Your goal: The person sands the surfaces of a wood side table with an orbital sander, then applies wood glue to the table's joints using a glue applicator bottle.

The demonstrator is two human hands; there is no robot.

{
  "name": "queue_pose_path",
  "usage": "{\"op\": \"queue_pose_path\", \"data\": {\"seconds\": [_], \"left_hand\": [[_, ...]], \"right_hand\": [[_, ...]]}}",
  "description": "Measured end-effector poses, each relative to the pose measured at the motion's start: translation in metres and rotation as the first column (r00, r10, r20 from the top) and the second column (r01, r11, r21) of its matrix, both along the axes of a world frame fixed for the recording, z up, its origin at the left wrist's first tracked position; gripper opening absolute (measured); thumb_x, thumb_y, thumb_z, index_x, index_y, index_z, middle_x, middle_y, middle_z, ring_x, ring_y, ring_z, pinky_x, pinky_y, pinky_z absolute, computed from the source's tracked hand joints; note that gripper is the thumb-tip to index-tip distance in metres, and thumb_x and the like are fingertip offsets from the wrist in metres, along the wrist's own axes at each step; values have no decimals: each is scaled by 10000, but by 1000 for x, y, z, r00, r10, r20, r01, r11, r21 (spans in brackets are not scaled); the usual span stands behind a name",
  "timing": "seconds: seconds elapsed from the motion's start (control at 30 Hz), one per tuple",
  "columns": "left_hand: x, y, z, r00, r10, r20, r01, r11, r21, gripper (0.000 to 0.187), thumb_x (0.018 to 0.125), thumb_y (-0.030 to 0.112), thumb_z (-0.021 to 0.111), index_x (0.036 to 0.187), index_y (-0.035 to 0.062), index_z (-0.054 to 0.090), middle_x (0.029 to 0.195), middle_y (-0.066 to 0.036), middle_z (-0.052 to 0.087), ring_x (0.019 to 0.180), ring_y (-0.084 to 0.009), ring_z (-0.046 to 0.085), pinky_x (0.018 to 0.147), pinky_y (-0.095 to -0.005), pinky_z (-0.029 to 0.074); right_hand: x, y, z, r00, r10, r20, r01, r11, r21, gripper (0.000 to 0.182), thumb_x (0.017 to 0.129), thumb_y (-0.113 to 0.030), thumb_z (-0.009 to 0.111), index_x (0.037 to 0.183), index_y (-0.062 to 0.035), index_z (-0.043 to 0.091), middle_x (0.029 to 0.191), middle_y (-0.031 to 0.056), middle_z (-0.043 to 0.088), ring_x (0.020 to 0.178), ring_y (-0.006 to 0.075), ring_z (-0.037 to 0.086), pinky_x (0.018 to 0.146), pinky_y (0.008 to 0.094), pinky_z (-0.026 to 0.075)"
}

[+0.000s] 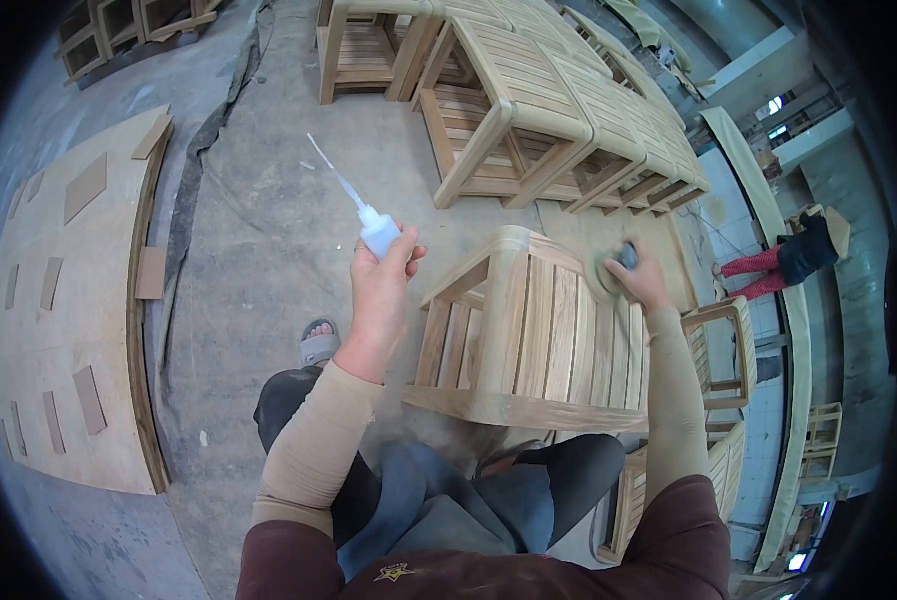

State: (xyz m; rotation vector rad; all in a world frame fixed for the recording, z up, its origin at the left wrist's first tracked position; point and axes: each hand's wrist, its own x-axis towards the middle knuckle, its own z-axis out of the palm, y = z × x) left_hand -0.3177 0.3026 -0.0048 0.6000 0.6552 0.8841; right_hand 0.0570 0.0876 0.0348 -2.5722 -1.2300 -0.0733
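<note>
My left hand (386, 268) is wrapped round a small white squeeze bottle (377, 232), whose long thin nozzle points up and away, over the floor left of a stool. The slatted wooden stool (558, 330) lies in front of my knees. At its far right corner, my right hand (640, 275) grips a dark-topped round sander (608, 277). The sander is blurred, and it cannot be made out exactly how its pad meets the slats.
Rows of similar wooden stools (553, 95) stand ahead. More slatted frames (718, 345) are at the right. A plywood board with small wood pieces (78, 300) lies at the left. Another person (803, 255) is at the far right. A sandalled foot (318, 343) shows below my left hand.
</note>
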Motion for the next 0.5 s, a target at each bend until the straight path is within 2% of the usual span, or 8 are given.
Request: {"op": "queue_pose_path", "data": {"seconds": [0.13,0.27,0.33,0.37,0.43,0.47,0.5], "left_hand": [[10,-6,3,1000,-19,-20,19,1000,-3,276,883,209,665,1087,91,521,987,-12,559,902,-133,570,776,-275,431],[17,-8,0,1000,-6,-28,5,1000,-7,255,886,213,659,1071,102,521,989,-12,554,903,-136,564,774,-275,426],[20,-8,0,999,-14,-40,14,1000,4,251,888,214,656,1068,104,520,990,-13,554,903,-136,562,774,-274,426],[21,-9,1,999,-6,-44,6,1000,-6,249,888,214,655,1068,106,520,990,-11,554,903,-135,561,773,-275,425],[24,-9,1,998,-4,-55,3,1000,-10,247,888,214,653,1068,108,520,989,-10,554,904,-135,559,772,-275,425],[25,-9,0,998,0,-55,-1,1000,-15,245,889,212,651,1070,110,520,989,-7,555,904,-136,559,771,-276,426],[26,-8,-1,999,6,-54,-7,1000,-17,244,889,210,649,1072,112,520,990,-5,556,904,-136,559,770,-276,427]], "right_hand": [[-40,69,0,946,314,77,-314,949,-10,559,717,-375,744,1168,-94,572,1067,142,597,979,348,592,858,400,479],[-85,125,4,907,421,29,-422,906,40,516,727,-373,721,1146,-111,573,1057,136,585,951,351,600,829,420,486],[-97,147,10,896,442,33,-437,893,-106,471,725,-352,707,1116,-124,578,1074,132,589,941,351,612,819,419,499],[-102,156,11,900,435,29,-431,897,-97,471,725,-352,707,1116,-124,578,1074,132,589,941,351,612,819,419,499],[-112,175,12,856,515,38,-484,827,-286,447,719,-309,698,1115,-137,581,1084,122,593,944,350,623,820,414,513],[-117,185,10,861,507,33,-480,833,-276,447,719,-309,698,1115,-137,581,1084,122,593,944,350,623,820,414,513],[-122,198,8,857,514,32,-458,789,-409,438,717,-271,690,1126,-147,595,1084,110,610,963,333,633,812,427,524]]}}
